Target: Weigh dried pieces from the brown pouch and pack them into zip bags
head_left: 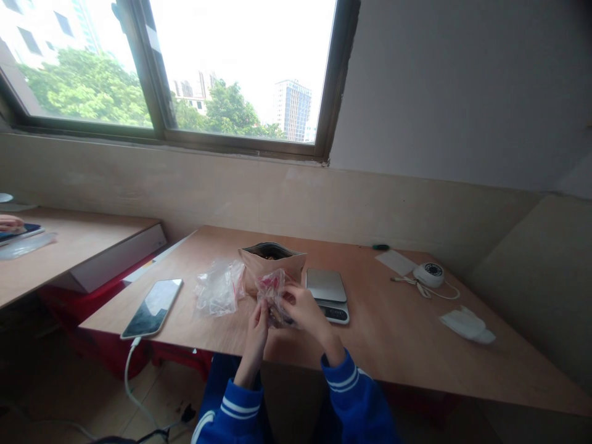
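Both hands hold a small clear plastic bag [276, 285] with pinkish-red marking near its top and something dark in its lower part. My left hand [258, 327] pinches its lower left side. On the right side, my right hand [305, 308] has its fingers closed on the same bag. Just behind it stands an open brown paper pouch [259, 266], with brownish contents showing in its mouth. A pile of clear plastic bags [217, 290] lies left of the pouch. To the right sits a digital scale [326, 287] with a bare metal plate, partly behind my right wrist.
A phone [152, 308] with a white charging cable [127, 376] lies at the table's left edge. On the right are a white dome camera [430, 274] with its cable, a white sheet [395, 263], a crumpled white wrapper [468, 325] and a green-handled tool [380, 247]. Another person's hand [10, 223] shows far left.
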Demonstrator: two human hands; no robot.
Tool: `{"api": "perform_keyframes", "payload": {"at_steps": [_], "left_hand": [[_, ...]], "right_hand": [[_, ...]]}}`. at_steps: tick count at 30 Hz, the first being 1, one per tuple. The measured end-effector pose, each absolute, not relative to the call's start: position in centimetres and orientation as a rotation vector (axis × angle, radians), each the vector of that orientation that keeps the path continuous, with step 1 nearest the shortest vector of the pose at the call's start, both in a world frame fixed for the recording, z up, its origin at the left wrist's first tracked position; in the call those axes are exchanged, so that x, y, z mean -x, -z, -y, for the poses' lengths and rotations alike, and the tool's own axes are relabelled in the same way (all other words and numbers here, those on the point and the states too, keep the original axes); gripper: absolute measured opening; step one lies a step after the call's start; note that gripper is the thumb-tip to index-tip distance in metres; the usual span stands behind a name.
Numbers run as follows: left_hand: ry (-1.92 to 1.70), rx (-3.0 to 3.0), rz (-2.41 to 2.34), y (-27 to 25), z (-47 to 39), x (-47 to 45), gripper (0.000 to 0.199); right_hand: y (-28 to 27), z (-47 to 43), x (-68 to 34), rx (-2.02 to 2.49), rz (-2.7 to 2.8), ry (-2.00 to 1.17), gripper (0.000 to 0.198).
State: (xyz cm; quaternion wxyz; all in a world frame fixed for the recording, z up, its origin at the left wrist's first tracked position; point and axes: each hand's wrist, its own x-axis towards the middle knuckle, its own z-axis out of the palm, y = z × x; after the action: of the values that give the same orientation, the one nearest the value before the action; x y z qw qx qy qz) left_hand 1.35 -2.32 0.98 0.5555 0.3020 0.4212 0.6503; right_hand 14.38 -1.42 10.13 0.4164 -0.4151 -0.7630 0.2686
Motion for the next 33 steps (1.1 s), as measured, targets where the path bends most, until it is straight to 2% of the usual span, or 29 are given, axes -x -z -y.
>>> {"api": "perform_keyframes", "payload": {"at_steps": [4, 10, 20, 23, 28, 33], "left_hand": [[-1.538, -0.629, -0.969, -1.1, 2.4, -1.2, 0.053], [-1.528, -0.646, -0.901, -1.1, 2.1, -1.5, 0.060], [-1.514, -0.657, -0.918, -1.7, 2.0, -1.3, 0.067], [-1.534, -0.641, -0.914, -1.8, 2.1, -1.1, 0.065], [-1.537, -0.622, -0.914, -1.7, 2.2, -1.1, 0.063], [-1.522, -0.630, -0.917, -2.2, 2.4, -1.2, 0.068]], "right_hand": [[-12.3, 2.3, -15.7, 0.993, 1.769, -0.670, 0.010], [-17.3, 1.6, -16.6, 0.892, 1.654, -0.386, 0.013], [-18.3, -2.5, -15.8, 1.001, 2.124, 0.134, 0.015], [-18.2, -2.2, -15.8, 1.062, 2.169, 0.194, 0.018], [-18.7, -2.2, -15.5, 1.197, 2.159, 0.240, 0.039], [-18.5, -3.3, -15.0, 1.258, 2.231, 0.117, 0.039]]}}
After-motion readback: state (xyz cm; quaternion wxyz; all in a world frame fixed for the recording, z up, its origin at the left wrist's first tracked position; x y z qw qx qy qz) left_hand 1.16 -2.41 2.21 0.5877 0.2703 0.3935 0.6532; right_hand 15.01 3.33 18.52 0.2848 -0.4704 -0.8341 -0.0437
